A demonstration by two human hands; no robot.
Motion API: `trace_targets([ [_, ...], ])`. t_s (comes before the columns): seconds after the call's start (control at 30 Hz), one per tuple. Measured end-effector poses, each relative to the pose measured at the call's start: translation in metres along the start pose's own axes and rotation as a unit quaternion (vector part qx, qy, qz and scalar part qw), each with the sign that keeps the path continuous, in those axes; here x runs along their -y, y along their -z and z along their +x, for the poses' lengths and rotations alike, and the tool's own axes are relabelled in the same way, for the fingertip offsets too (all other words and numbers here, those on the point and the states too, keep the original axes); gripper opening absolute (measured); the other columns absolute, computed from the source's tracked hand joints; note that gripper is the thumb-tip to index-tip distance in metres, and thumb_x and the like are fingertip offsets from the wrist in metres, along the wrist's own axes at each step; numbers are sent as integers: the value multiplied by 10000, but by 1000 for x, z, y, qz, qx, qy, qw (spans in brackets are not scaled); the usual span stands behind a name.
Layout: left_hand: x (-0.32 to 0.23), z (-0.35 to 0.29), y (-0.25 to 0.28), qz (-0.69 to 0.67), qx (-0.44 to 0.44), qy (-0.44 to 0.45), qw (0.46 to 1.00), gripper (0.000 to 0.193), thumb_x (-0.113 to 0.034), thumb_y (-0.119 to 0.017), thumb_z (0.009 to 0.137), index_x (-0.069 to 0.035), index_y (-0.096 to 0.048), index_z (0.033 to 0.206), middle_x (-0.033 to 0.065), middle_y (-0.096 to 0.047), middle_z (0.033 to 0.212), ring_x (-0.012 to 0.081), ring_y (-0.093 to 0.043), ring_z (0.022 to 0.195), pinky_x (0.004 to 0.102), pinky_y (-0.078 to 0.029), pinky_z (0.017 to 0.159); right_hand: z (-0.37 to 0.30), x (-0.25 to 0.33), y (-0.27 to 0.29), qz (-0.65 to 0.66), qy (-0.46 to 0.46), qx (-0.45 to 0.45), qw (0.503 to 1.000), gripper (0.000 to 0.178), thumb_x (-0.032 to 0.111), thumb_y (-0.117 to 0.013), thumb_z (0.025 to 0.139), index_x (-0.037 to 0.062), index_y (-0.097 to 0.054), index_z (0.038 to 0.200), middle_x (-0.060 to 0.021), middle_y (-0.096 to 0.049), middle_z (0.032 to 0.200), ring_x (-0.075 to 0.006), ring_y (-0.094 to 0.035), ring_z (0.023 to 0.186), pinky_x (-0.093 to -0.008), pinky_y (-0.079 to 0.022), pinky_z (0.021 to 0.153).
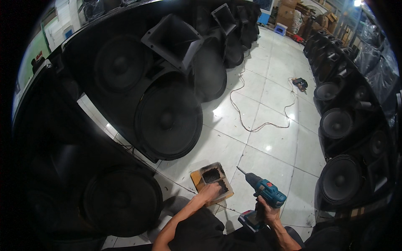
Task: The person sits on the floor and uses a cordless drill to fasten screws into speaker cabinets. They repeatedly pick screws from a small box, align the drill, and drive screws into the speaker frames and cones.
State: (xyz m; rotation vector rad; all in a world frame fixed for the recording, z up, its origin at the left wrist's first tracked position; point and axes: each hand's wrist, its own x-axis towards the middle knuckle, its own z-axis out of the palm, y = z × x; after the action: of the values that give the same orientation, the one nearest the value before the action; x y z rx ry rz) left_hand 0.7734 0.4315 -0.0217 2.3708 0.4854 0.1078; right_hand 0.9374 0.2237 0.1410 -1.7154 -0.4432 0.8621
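A shallow box (194, 177) with two compartments, in which small dark pieces (211, 175) are held, is seen on the tiled floor (268, 150) and is taken as the landmark. The left hand (210, 192) is placed at its nearer compartment; the fingertips are hidden, so whether a piece is pinched cannot be told. To the right of the box, a cordless drill (271, 193) is gripped around its handle by the right hand (268, 209), its bit (241, 170) directed forward and leftward. Pieces could be spilled if the box's rim were caught by the left hand, and the fingers could be struck if the drill were swung leftward. The cone of a loudspeaker (167, 121), beyond and left of the box, could be pierced by a careless forward reach. Movement is bounded on the box's left by nearby loudspeakers and, well apart to its right, by a second row (340, 179); the longest stretch of tile is found beyond it.
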Motion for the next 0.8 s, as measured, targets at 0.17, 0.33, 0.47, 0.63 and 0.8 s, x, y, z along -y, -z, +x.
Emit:
trace_targets([
  [0.17, -3, -1, 4, -172, -73, 45, 981, 265, -108, -651, 780, -23, -713, 1023, 160, -704, 1014, 321, -675, 952, 379, -523, 868, -10, 37, -13, -100, 100, -7, 990, 274, 153, -725, 856, 20, -669, 1089, -51, -681, 979, -160, -617, 912, -310, -484, 839],
  [0.33, -1, -5, 20, -357, -29, 114, 926, 283, -90, -636, 860, -16, -694, 1127, 97, -718, 981, 131, -658, 835, 284, -529, 765, -1, -9, 5, -21, -4, -26, 999, 291, 204, -747, 860, 27, -658, 1073, -21, -629, 931, -153, -587, 876, -309, -478, 798],
  [0.47, -11, -10, 25, -654, -24, 200, 729, 307, -55, -577, 943, 75, -598, 1221, 60, -629, 932, 148, -622, 865, 258, -511, 807, -11, 25, -14, 56, -11, -24, 998, 292, 197, -737, 865, 13, -649, 1075, -19, -634, 809, -103, -578, 638, -265, -472, 562],
  [0.63, -14, -19, 24, -710, -25, 199, 675, 325, -54, -566, 950, 97, -557, 1238, 82, -608, 959, 157, -601, 903, 268, -499, 830, -9, 18, -9, 37, -28, -6, 999, 361, 216, -733, 874, -2, -614, 1136, -81, -676, 944, -123, -606, 649, -268, -505, 574],
  [0.8, -14, -17, 19, -782, -56, 181, 594, 256, -36, -526, 968, 86, -570, 1190, 87, -590, 937, 151, -585, 831, 288, -520, 787, -9, 21, -12, 32, -21, -8, 999, 359, 217, -734, 873, -3, -614, 1131, -89, -674, 941, -125, -609, 648, -270, -514, 576],
])
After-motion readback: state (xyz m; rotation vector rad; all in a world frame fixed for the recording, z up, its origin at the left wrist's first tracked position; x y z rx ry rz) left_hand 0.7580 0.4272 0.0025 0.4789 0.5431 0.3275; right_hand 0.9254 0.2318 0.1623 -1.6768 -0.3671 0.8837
